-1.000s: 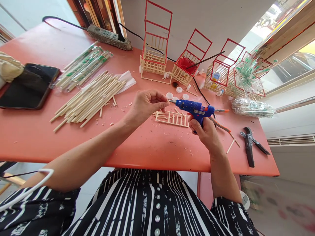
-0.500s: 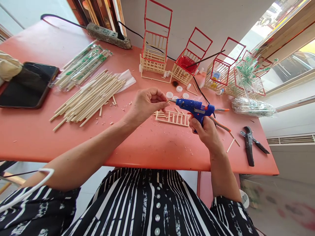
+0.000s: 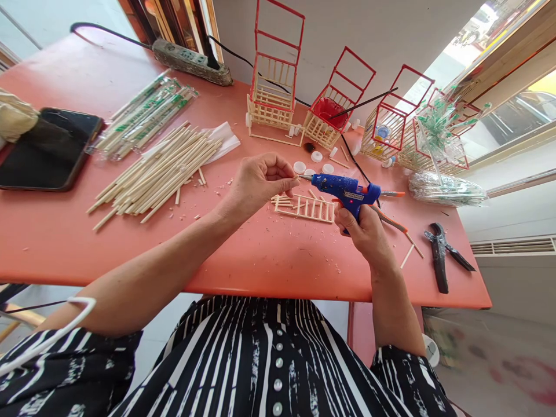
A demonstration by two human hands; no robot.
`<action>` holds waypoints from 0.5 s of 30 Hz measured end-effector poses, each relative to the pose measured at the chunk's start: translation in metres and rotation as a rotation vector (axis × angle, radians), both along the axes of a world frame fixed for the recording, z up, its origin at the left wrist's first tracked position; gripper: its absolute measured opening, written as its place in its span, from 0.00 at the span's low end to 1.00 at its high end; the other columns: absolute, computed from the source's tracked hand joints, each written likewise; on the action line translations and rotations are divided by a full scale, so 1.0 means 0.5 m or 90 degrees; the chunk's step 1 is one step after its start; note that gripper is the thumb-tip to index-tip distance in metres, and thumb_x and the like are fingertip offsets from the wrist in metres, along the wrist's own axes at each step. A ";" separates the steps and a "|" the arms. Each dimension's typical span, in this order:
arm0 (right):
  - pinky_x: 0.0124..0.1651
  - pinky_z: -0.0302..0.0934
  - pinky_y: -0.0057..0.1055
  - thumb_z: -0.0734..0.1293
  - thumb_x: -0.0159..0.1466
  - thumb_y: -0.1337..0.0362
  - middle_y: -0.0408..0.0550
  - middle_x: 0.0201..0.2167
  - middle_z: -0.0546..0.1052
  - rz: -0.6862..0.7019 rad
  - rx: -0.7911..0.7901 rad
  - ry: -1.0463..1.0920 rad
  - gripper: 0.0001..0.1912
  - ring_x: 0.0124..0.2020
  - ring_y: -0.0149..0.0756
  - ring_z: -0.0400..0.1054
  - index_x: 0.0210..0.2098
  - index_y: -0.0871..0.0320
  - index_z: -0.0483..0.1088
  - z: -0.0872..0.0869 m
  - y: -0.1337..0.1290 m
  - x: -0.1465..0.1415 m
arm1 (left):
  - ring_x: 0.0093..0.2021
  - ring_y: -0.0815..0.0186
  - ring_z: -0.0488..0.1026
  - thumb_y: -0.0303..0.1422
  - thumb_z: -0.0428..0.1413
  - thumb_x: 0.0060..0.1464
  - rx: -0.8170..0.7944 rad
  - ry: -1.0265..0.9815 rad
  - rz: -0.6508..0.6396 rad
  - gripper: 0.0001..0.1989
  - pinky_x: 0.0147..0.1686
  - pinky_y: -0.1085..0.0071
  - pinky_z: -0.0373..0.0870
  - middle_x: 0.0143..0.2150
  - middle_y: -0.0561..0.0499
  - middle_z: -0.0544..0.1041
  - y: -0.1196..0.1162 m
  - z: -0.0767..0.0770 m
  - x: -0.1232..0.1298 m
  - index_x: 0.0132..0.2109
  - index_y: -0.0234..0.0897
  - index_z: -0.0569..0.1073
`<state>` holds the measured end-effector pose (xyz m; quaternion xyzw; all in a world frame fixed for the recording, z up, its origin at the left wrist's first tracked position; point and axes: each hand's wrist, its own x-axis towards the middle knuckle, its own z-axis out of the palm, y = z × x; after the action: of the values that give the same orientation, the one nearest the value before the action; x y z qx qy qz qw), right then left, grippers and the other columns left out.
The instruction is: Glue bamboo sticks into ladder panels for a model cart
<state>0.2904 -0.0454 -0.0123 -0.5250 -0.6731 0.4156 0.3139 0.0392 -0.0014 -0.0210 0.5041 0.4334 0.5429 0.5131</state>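
Blue glue gun [image 3: 341, 186] within right fingers [image 3: 347, 220], nozzle [image 3: 306, 177] beside left fingers [image 3: 283, 186] (narrow, contents unclear)

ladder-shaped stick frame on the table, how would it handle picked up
The ladder-shaped stick frame is probably light, being thin sticks with open gaps. It may be fragile, as only slender rungs join its rails.

Orange-red tabletop [image 3: 243, 260], loose wooden sticks [image 3: 156, 174], wrapped stick bundles [image 3: 145, 119], ladder-shaped stick frame [image 3: 306, 207], power strip [image 3: 191, 61], black tool [image 3: 439, 258]
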 end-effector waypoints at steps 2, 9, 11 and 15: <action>0.27 0.52 0.30 0.65 0.71 0.41 0.41 0.24 0.66 0.003 0.004 0.000 0.24 0.25 0.30 0.58 0.39 0.56 0.69 -0.001 0.000 0.001 | 0.24 0.70 0.78 0.23 0.71 0.46 -0.002 0.002 -0.001 0.12 0.28 0.75 0.75 0.25 0.53 0.79 0.000 0.001 0.000 0.30 0.34 0.75; 0.26 0.52 0.30 0.64 0.71 0.41 0.40 0.23 0.64 0.016 0.019 -0.007 0.23 0.24 0.29 0.57 0.36 0.55 0.67 0.001 0.002 0.000 | 0.25 0.69 0.78 0.24 0.71 0.45 -0.008 0.011 -0.003 0.11 0.27 0.76 0.74 0.26 0.53 0.80 -0.001 0.003 0.000 0.31 0.34 0.75; 0.26 0.52 0.30 0.64 0.72 0.41 0.40 0.23 0.64 0.018 0.020 -0.015 0.23 0.24 0.30 0.57 0.34 0.55 0.65 0.003 0.001 0.000 | 0.25 0.70 0.78 0.23 0.71 0.46 -0.005 0.008 -0.007 0.11 0.27 0.76 0.74 0.25 0.53 0.79 -0.001 0.002 0.000 0.30 0.34 0.75; 0.27 0.53 0.31 0.64 0.71 0.41 0.40 0.24 0.64 0.010 0.023 -0.030 0.23 0.25 0.30 0.57 0.34 0.55 0.65 0.007 0.000 -0.001 | 0.25 0.69 0.78 0.24 0.71 0.46 -0.006 0.013 -0.012 0.11 0.28 0.75 0.75 0.26 0.53 0.79 -0.002 0.001 -0.001 0.30 0.34 0.75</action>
<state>0.2900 -0.0453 -0.0087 -0.5235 -0.6921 0.3933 0.3037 0.0389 -0.0023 -0.0203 0.5113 0.4363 0.5309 0.5161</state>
